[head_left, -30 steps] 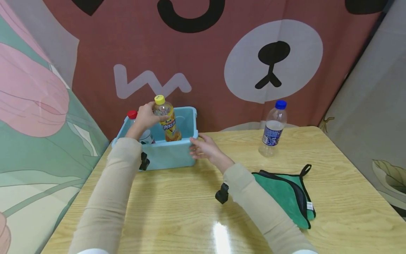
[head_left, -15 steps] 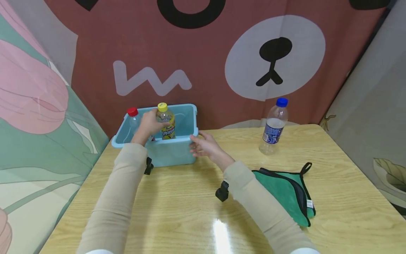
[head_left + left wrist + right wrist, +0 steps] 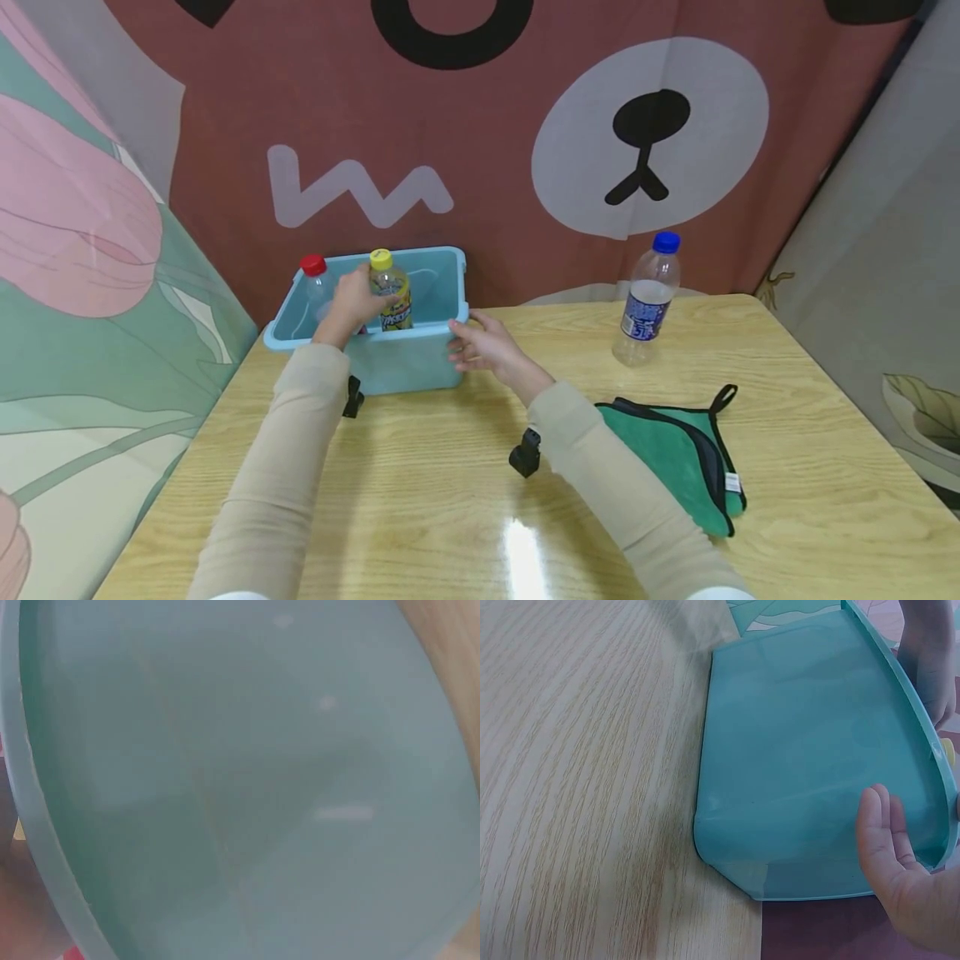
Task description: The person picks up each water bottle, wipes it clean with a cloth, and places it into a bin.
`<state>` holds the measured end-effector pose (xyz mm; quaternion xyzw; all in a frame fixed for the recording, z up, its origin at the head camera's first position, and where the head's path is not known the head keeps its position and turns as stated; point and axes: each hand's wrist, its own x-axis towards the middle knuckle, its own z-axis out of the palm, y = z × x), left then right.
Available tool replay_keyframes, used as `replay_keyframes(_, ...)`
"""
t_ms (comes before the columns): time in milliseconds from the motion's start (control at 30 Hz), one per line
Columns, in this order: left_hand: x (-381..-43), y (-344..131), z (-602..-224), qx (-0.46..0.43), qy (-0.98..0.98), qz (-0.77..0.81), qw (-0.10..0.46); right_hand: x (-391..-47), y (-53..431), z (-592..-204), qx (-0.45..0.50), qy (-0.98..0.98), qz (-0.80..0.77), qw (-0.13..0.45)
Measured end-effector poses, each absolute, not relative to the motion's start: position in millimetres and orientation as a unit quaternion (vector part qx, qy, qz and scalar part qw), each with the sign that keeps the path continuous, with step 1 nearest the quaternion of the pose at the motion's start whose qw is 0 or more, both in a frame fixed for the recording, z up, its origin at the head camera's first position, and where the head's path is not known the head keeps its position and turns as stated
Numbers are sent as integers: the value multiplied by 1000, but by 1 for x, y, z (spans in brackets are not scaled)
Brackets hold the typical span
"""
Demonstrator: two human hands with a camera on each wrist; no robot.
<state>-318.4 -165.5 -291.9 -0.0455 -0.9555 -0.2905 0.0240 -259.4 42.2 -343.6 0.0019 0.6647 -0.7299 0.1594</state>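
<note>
In the head view my left hand (image 3: 352, 302) reaches over the front rim of a light blue plastic bin (image 3: 405, 360). It holds a yellow-capped drink bottle (image 3: 396, 313) upright inside, thumb across the front; its other fingers are largely hidden. Left of that hand a red-capped bottle (image 3: 318, 287) stands in the bin, partly covered by the hand. My right hand (image 3: 487, 346) holds the bin's front right corner, thumb at the rim. The right wrist view shows that hand's fingers (image 3: 881, 832) against the outer wall. Bin wall (image 3: 247, 765) fills the left wrist view.
A clear bottle with a blue cap (image 3: 647, 308) stands upright on the wooden table (image 3: 420, 500), right of the bin. Nearer me lies a folded green cloth (image 3: 667, 462) with black edging, partly under my right sleeve. A printed curtain (image 3: 480, 150) hangs behind the table.
My left hand has lowered the yellow-capped bottle deeper into the bin, and the bottle has gone from tilted to upright. My right hand has stayed at the bin's corner.
</note>
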Motion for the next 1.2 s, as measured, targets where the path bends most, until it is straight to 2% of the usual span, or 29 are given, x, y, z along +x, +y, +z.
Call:
replay_keyframes(533,-313,-168,-290,-10,-955,-293,42,-258,40,-344,-7,663,-730,162)
replay_keyframes(867,-305,-165,-271,1,-953,-298,61,-257,41,-342,2,664,-730,160)
replay_keyframes(1200,-286,-165,-257,-32,-941,-324,97,-258,40,-337,20,679,-718,153)
